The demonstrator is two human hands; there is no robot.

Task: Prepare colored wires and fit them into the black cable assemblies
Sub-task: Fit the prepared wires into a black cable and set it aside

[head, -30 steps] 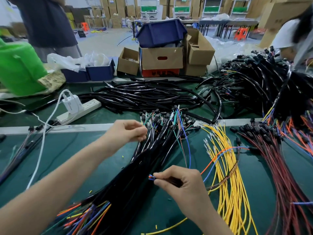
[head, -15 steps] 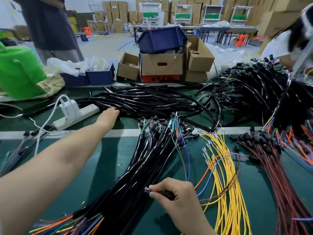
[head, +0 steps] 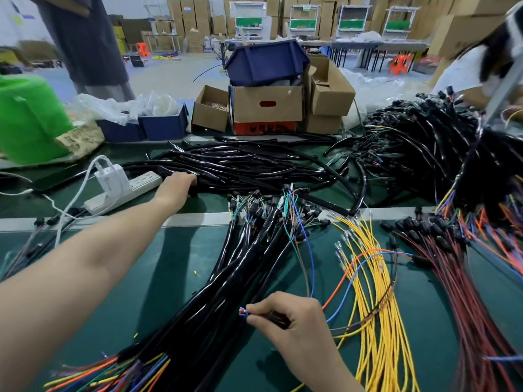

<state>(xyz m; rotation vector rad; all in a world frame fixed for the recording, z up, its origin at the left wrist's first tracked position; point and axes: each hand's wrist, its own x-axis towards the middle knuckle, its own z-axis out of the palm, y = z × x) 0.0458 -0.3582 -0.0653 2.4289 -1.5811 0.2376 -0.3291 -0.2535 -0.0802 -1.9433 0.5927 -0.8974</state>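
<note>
Thin orange-and-blue wires (head: 242,311) look floppy, light; right hand (head: 291,326) pinches their tips, lower centre. Left hand (head: 177,188) meets glossy black tubes (head: 254,165), grip unclear.

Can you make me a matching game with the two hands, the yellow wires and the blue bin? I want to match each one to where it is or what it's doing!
Things:
1. left hand
2. right hand
3. yellow wires
4. blue bin

Places or states:
A. sitting on top of a cardboard box
B. pinching orange and blue wire ends
C. lying on the green mat, right of the black cable bundle
D. touching the far pile of black tubes

Right pairs: 1-D, 2-B, 3-C, 4-A.
</note>
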